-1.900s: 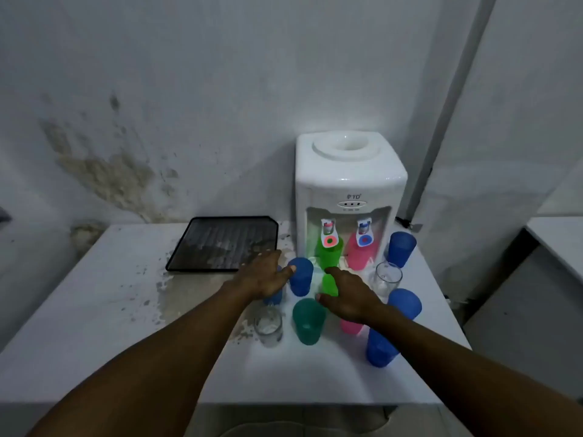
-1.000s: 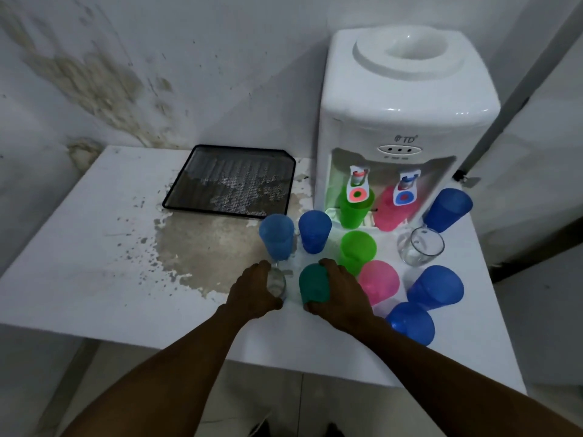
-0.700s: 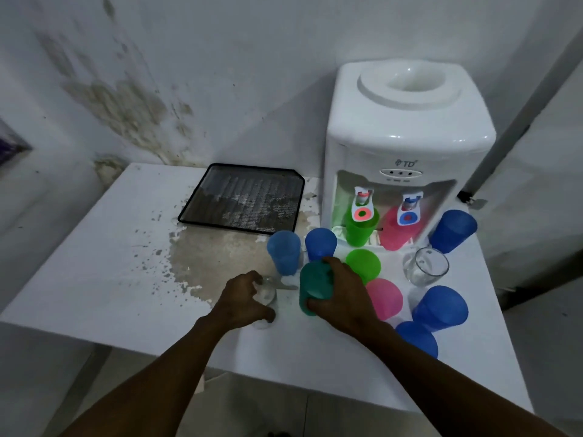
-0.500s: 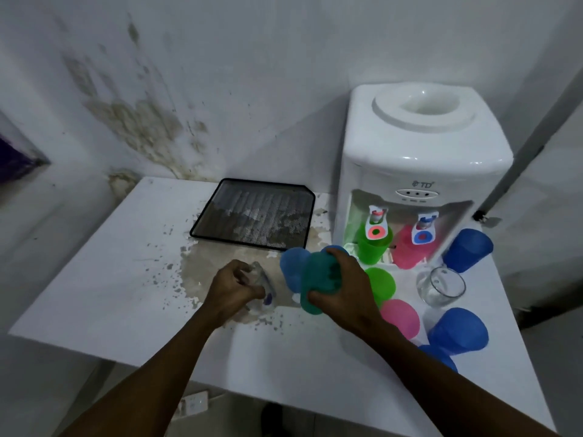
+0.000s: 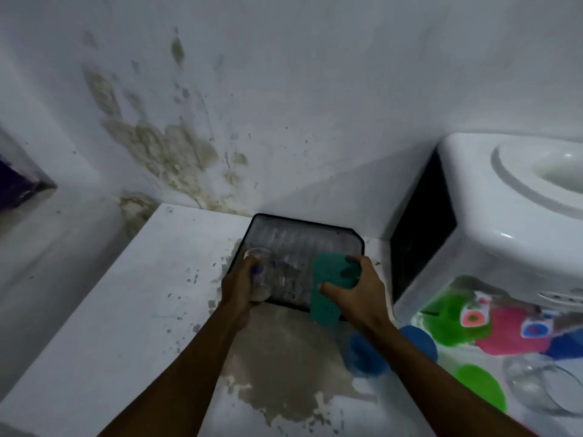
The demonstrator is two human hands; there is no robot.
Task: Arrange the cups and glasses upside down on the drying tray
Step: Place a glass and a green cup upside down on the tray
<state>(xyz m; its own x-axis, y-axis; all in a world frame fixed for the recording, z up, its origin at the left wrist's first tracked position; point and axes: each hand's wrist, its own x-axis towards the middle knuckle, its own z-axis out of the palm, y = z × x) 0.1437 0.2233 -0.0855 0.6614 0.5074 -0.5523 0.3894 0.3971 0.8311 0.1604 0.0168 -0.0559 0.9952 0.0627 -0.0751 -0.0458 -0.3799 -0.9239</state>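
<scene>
The black drying tray (image 5: 315,234) lies at the back of the white table, beside the water dispenser. My left hand (image 5: 238,285) grips a clear glass (image 5: 262,272) turned base up over the tray's left front corner. My right hand (image 5: 356,293) holds a teal plastic cup (image 5: 328,288), also base up, over the tray's front edge. I cannot tell whether either one touches the tray. Blue cups (image 5: 362,354), a green cup (image 5: 479,389), a pink cup (image 5: 511,329) and another clear glass (image 5: 536,389) stand on the table at the right.
A white water dispenser (image 5: 492,222) stands right of the tray, with a green cup (image 5: 448,316) under its taps. A brown stain (image 5: 284,361) spreads over the table (image 5: 126,310) in front of the tray. The stained wall rises just behind.
Both hands lifted the clear glass and the teal cup off the table, carried them back and left to the tray, and turned them base up. The view swung left and closer.
</scene>
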